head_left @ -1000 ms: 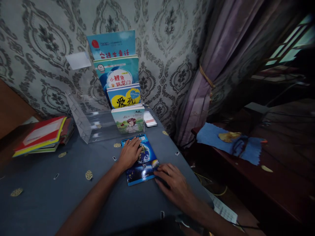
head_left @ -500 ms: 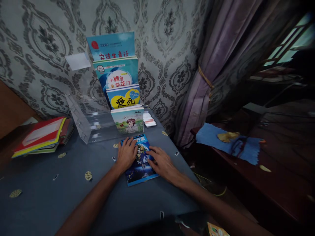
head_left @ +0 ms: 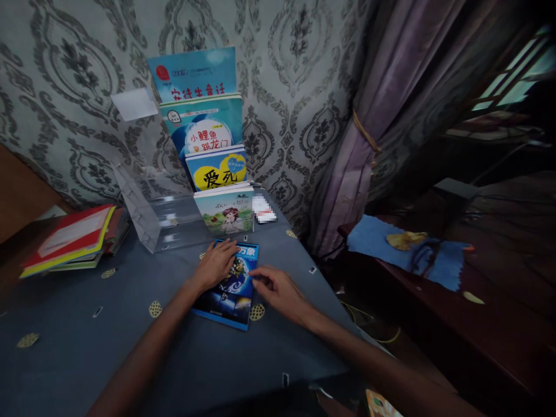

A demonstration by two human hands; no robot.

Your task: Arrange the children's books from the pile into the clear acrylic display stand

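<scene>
A blue book [head_left: 237, 298] with a dark, space-themed cover lies face up on the table. Across its upper left part rests my left hand [head_left: 217, 263], fingers stretched out flat and hiding some of the cover. My right hand [head_left: 280, 291] is beside the book's right edge, its index fingertip at the edge and its thumb apart; nothing is between them. Just behind the book stands a clear stepped display rack [head_left: 178, 229]. On its right side is a column of upright books, the front one being a green picture book [head_left: 228, 213] with a girl on it.
A pile of red and yellow folders or books [head_left: 72, 237] lies on the table's left. Behind the rack's right end is a blurred white item [head_left: 263, 209]. To the right, past the table edge, a blue cloth [head_left: 403, 249] covers part of a dark red surface.
The blue book has turned clockwise, its lower end swinging left. My left hand has shifted slightly left with it, and my right hand has moved a little left, now at the book's edge.
</scene>
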